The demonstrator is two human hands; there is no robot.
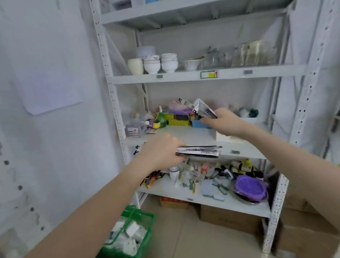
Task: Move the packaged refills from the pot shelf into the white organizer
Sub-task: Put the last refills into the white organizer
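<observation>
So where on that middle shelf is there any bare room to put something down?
The front of the middle shelf is bare, between the left hand and the white organizer. The back row is crowded with the green bottle and blue bin.

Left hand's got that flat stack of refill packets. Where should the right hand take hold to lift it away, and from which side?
Grip the free right end of the stack of refill packets, coming in from the right. The stack lies flat and roughly level, and the left hand covers its left end, so only the right end sticks out clear. Pinch top and bottom faces. The right hand already holds another packet.
</observation>
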